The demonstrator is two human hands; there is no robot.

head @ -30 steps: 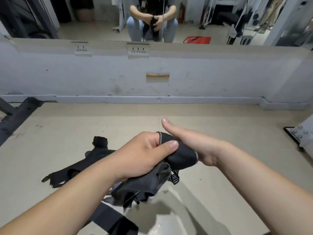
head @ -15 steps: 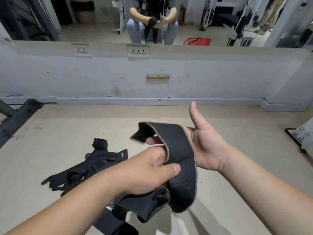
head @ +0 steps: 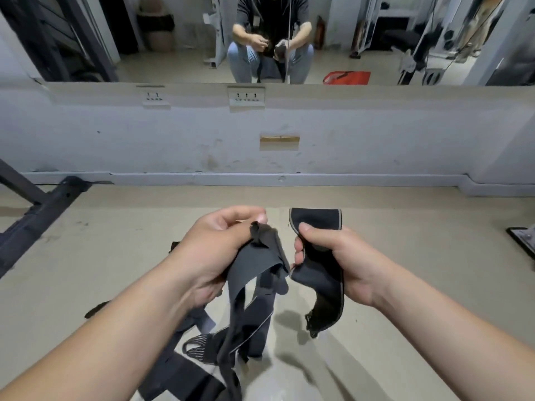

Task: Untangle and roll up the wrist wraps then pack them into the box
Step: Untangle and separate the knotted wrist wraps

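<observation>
A wide black wrist wrap (head: pixel 325 287) with a pale grey edge sits in the right hand (head: pixel 344 259). The fingers and thumb are curled round its middle. Its upper end stands up above the thumb, and its lower end hangs below the palm, curved, with a frayed tip clear of the floor (head: pixel 115 250).

Just to the left, and apart from that wrap, the left hand (head: pixel 214 247) grips a tangle of dark straps (head: pixel 252 267). The thumb and forefinger pinch a small bunched knot at the top of the tangle. From there several grey and black bands drop, crossing one another, down to the floor between the two forearms. More strap lies there: a broad black band (head: pixel 185 369) near the bottom edge, and beside it a grey piece with pale stripes (head: pixel 199 345). How many separate wraps make up the tangle cannot be told.

Both hands are held over the beige floor, which is scuffed. A black metal frame (head: pixel 37 209) lies along the floor at the left, and a bolted metal plate (head: pixel 524 238) shows at the right edge. Beyond the floor runs a low white wall (head: pixel 173 140) with two socket plates (head: pixel 246 96). Above it is a mirror (head: pixel 173 39), which shows the person seated with both hands on the straps and a red bag (head: pixel 347 78) on the floor beside them.
</observation>
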